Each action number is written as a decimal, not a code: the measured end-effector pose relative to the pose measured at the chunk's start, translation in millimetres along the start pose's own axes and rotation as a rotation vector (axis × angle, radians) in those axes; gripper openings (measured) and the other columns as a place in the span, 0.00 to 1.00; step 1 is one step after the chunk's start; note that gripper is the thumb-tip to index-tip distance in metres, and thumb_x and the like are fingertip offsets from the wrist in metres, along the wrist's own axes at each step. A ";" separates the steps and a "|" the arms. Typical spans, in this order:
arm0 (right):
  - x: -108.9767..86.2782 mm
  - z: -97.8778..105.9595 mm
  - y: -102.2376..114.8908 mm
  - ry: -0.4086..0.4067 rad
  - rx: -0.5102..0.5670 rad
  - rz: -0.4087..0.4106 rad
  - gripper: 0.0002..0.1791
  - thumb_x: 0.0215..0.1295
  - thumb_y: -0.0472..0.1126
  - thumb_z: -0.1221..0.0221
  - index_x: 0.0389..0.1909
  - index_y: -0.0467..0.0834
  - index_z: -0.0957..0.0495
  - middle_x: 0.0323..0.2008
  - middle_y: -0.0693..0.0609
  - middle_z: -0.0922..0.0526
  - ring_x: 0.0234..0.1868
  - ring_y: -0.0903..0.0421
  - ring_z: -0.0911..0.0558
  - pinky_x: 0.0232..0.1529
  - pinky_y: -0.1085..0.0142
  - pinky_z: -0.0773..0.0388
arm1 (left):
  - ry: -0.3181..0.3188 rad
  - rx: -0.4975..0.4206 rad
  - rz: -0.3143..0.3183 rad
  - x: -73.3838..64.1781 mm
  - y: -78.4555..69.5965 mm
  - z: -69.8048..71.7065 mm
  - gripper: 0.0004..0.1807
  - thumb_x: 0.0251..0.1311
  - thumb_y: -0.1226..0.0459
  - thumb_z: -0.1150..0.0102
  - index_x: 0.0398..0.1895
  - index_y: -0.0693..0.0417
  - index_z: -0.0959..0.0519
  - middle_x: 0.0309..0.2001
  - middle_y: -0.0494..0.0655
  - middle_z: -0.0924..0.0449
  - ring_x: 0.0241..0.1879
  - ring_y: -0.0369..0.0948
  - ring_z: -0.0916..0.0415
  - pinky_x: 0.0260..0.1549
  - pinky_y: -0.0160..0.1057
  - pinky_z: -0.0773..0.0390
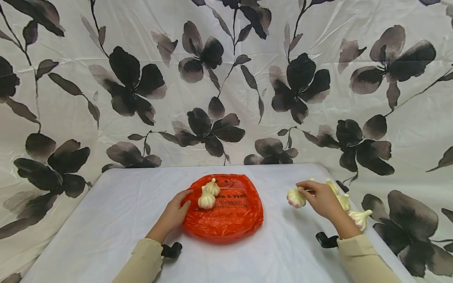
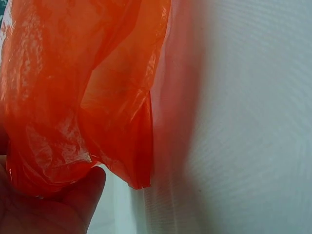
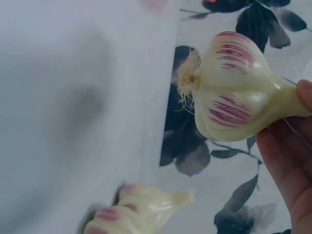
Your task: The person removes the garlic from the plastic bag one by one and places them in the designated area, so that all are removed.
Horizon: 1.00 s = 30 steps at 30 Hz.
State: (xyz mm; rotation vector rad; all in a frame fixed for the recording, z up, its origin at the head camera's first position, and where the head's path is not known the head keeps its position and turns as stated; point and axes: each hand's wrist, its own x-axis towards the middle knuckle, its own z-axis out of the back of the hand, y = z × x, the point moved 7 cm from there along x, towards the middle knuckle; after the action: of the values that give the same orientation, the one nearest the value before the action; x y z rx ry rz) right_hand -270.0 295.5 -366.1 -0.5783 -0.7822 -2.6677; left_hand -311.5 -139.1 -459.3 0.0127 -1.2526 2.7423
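A red plastic bag with dark, mirrored lettering lies spread round in the middle of the table. Two garlic bulbs sit close together on its printed part. My left hand holds the bag's left edge; in the left wrist view the thumb lies against the plastic and the fingertips are hidden. Over the table's right side, my right hand pinches another garlic bulb by its stem, with its root end pointing away from the fingers. That bulb is pale, streaked with purple, and held above the tabletop.
Several more garlic bulbs lie along the table's right edge, partly behind my right hand and wrist. A white cloth covers the table. Behind it hangs a floral curtain. Dark wrist cameras are worn on both arms.
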 end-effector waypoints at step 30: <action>-39.4 29.2 -48.3 0.066 -0.097 -0.109 0.12 0.65 0.38 0.39 0.48 0.39 0.18 0.44 0.39 0.15 0.42 0.41 0.14 0.38 0.53 0.16 | 0.011 0.006 0.000 -1.2 1.7 1.8 0.26 0.72 0.62 0.58 0.72 0.52 0.39 0.73 0.58 0.43 0.73 0.58 0.47 0.68 0.62 0.42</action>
State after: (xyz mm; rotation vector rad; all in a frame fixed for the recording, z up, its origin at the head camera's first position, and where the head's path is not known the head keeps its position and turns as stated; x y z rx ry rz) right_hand -245.8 357.7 -383.1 -0.4805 -0.6879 -2.8222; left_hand -310.6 -141.7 -459.4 -0.0023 -1.2411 2.7422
